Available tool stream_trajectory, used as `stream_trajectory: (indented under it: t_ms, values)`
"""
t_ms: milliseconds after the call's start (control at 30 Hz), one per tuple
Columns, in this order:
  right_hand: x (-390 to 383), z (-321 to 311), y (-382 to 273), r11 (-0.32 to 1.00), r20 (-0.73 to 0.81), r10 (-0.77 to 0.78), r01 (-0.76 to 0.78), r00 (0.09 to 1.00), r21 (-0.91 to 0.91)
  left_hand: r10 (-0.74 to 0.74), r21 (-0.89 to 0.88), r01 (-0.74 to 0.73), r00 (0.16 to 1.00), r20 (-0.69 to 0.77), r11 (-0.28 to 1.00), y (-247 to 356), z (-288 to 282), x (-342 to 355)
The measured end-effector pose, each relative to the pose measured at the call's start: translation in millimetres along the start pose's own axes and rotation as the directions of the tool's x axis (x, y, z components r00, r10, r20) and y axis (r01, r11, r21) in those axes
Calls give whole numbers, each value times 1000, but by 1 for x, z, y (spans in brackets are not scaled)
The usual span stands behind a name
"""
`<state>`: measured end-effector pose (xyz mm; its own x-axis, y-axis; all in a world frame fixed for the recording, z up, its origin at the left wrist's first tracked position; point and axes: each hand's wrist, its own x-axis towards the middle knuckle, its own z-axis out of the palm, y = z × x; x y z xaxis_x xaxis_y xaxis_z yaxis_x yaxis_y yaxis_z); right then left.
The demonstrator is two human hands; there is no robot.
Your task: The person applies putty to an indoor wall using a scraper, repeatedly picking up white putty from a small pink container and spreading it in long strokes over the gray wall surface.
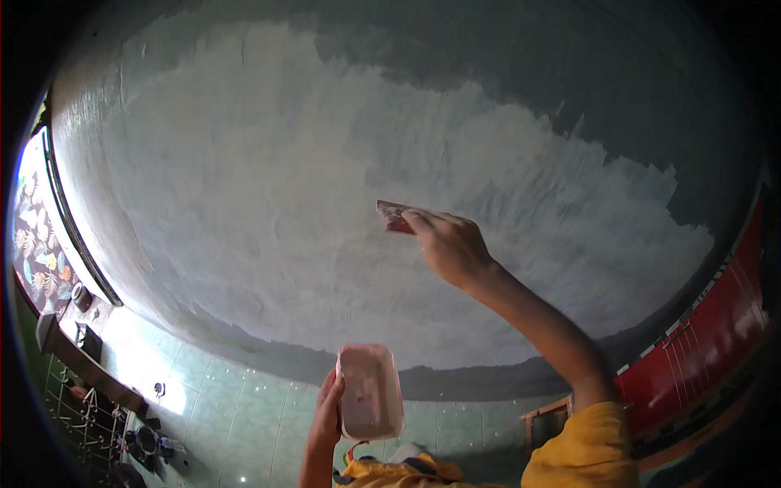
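My right hand (452,246) is closed around a flat reddish-brown putty scraper (394,217) smeared with white. Its edge is at the wall (268,179), near the middle of the view. A pale, uneven coat covers much of this wall, with darker grey surface above and along the bottom. Lower down, my left hand (326,413) grips a rectangular pinkish plastic tub (397,411) by its left side. The tub is tilted so that its inside shows, with whitish residue in it. How the left fingers sit under the tub is hidden.
Green floor tiles (260,415) dotted with white specks run below the wall. At left are a bright opening with a leaf-patterned cloth (45,244), a metal rack (77,407) and several dark items. A red panel (708,350) and a wooden frame (547,413) stand at right.
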<state>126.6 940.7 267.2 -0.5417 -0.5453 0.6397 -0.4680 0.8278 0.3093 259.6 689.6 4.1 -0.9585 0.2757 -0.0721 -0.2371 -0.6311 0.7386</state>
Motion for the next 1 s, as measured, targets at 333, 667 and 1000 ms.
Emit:
stream_trajectory:
  t_ms: [333,667,1000]
  values:
    - [-183,-7,-79,-581,730,505,-445,460,682,205,110,-215,974,94,970,9,62,28]
    - [-311,-34,-55,-191,236,965,-304,117,933,2,122,-14,995,104,992,-57,127,21]
    - [-411,-31,-37,543,2,590,-398,808,740,-149,-118,164,981,126,979,-136,221,-5]
